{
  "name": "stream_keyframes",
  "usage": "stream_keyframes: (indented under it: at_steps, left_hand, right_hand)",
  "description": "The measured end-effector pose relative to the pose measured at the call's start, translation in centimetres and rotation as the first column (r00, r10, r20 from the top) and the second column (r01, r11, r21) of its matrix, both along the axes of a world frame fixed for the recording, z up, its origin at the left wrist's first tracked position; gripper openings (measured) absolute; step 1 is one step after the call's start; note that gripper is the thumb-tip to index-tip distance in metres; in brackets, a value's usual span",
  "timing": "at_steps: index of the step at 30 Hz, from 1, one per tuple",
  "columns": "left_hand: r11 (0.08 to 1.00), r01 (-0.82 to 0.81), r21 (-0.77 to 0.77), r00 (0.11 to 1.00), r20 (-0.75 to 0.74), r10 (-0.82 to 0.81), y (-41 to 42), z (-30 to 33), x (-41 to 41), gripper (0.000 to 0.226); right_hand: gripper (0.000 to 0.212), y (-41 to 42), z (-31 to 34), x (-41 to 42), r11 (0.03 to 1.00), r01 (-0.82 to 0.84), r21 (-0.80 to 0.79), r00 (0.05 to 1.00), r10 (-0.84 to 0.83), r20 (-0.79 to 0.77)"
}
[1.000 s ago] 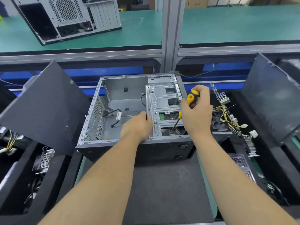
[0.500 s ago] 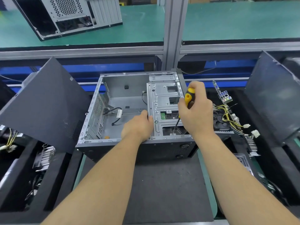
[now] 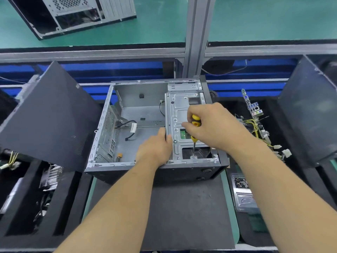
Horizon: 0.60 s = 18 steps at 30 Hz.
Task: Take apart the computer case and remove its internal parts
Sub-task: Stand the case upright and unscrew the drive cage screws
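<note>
The case (image 3: 138, 110), side panel off and opening upward, lies on a dark mat (image 3: 182, 212) at the middle of the bench, its black front facing the person. The left hand (image 3: 155, 148) rests on the left edge of the drive cage (image 3: 180, 114) at the case's right side, thumb against the cage wall and fingers curled over its edge. The right hand (image 3: 213, 125) is clamped on the yellow-and-black handle of a screwdriver (image 3: 194, 136), whose shaft points steeply down into the cage's near opening; the tip meets the metal by the near rim. A loose black cable (image 3: 127, 125) lies on the case floor. Dark panels (image 3: 49, 114) lean at the bench's left and right edges above black bins. A motherboard (image 3: 253, 110) with yellow wires (image 3: 255, 125) stands in the right bin. A second case (image 3: 76, 13) sits on the green surface at the far left corner.
</note>
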<state>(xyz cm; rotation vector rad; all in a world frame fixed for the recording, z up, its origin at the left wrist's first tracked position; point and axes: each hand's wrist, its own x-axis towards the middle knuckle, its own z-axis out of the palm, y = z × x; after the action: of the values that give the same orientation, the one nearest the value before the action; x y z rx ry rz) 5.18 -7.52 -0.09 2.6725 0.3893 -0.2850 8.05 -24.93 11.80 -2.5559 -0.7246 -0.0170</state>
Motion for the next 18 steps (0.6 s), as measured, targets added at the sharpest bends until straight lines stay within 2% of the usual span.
stream_keyframes:
  at_steps: [9,18]
  left_hand:
    - [0.999,-0.026,-0.024,0.999,-0.036,0.026,0.0,-0.6,0.3,0.020]
    - [0.999,-0.032,-0.036,0.997,-0.075,0.029,-0.1,-0.4,0.2,0.020]
  right_hand:
    - [0.015,-1.3,-0.2,0.3,0.987,0.028,0.159,0.994,-0.012,-0.105]
    - [0.015,-1.2,-0.1,-0.1,0.982,0.047,0.182,0.995,-0.029,-0.097]
